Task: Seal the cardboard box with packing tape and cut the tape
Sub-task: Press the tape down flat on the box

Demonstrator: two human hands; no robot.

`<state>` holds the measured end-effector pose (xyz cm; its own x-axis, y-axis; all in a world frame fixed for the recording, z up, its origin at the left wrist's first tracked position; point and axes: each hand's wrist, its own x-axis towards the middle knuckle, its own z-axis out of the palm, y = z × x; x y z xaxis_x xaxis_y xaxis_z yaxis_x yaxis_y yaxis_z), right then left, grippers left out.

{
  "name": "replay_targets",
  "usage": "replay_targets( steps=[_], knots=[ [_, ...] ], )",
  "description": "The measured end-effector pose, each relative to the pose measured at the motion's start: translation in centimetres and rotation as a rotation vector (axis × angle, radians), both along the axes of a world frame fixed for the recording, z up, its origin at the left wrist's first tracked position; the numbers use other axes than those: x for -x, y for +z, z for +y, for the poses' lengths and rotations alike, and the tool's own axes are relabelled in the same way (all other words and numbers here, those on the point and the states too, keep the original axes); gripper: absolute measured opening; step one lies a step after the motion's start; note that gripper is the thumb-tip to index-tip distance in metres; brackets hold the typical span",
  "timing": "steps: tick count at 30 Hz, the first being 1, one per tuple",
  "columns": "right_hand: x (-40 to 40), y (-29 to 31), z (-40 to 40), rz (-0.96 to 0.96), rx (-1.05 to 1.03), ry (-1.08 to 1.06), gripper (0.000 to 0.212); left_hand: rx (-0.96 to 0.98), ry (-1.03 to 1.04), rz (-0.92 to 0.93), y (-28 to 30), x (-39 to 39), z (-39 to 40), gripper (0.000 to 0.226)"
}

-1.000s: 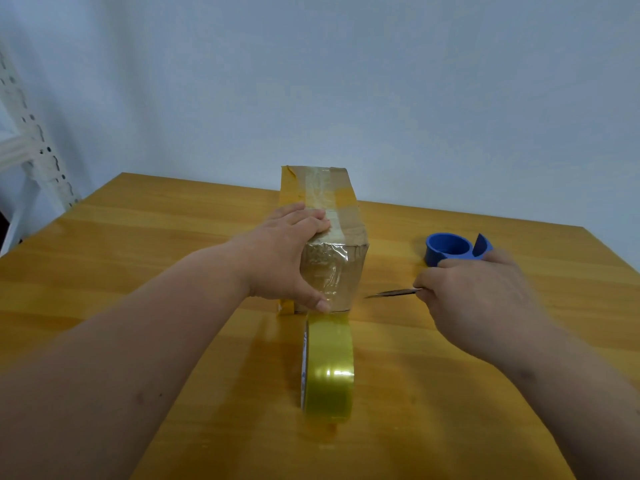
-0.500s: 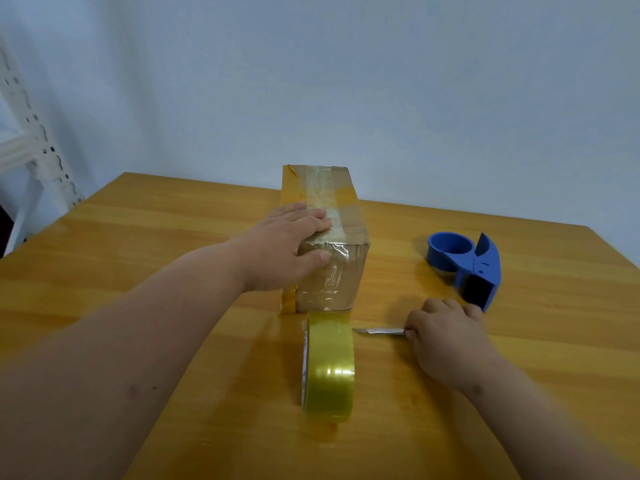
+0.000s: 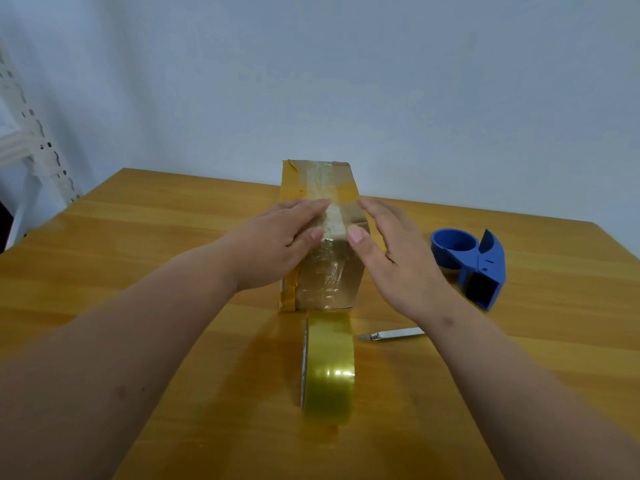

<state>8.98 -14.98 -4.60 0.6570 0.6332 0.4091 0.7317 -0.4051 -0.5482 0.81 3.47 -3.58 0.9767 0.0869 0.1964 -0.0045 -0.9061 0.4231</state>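
A small cardboard box [image 3: 327, 278] stands in the middle of the wooden table [image 3: 138, 244], with clear tape running along its top and down its near face. My left hand [image 3: 280, 244] lies flat on the box's top left edge, fingers spread. My right hand [image 3: 391, 258] rests against the top right edge, also flat, with its thumb on the tape. Neither hand holds anything. A roll of yellowish packing tape [image 3: 329, 368] stands on edge just in front of the box. A silver utility knife [image 3: 391, 334] lies on the table to the right of the roll.
A blue tape dispenser [image 3: 474, 261] sits on the table to the right of the box. A white metal rack [image 3: 31, 147] stands off the table's far left corner. A pale wall lies behind the table.
My right hand has put the knife down beside the tape roll and moved up onto the box's right edge. My left hand slid slightly along the top.
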Motion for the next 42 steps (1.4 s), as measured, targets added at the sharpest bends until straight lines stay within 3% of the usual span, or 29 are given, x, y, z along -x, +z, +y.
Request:
replay_targets(
  steps=[5,13,17,31,42],
  knots=[
    [-0.6,-0.6,1.4,-0.126,0.165,0.046,0.054,0.007,0.037,-0.102,-0.6,0.0,-0.1,0.043],
    [-0.6,-1.6,1.4,-0.161,0.137,0.043,0.048,-0.075,0.050,-0.188,-1.7,-0.4,-0.2,0.046],
    [-0.6,-1.7,1.3,-0.144,0.090,0.051,0.050,-0.073,0.029,-0.183,-1.8,-0.3,-0.1,0.057],
    [-0.7,-1.8,0.7,-0.132,0.132,0.107,0.071,-0.109,0.027,-0.196,-1.9,0.0,-0.3,0.060],
    [-1.0,-1.7,0.4,-0.120,0.142,0.128,0.064,-0.095,0.015,-0.160,-1.6,0.0,-0.4,0.062]
  ],
)
